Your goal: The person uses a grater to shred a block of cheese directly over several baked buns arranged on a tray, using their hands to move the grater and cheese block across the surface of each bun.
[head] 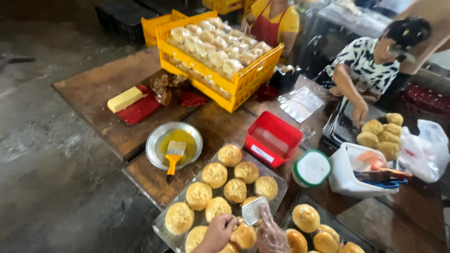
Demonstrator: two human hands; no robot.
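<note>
Looking down, I see the baking tray (161, 228) of cheese-topped buns on the wooden table (93, 89), near a metal bowl (154, 140) (brush resting inside). My left hand (218, 233) pinches one bun (243, 235) at the tray's near end, while my gloved right hand (271, 234) grips a small grater (252, 210) just above it.

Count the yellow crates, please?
2: one yellow crate full of wrapped bread on the table, another behind it. More may be hidden at the top edge.
</note>
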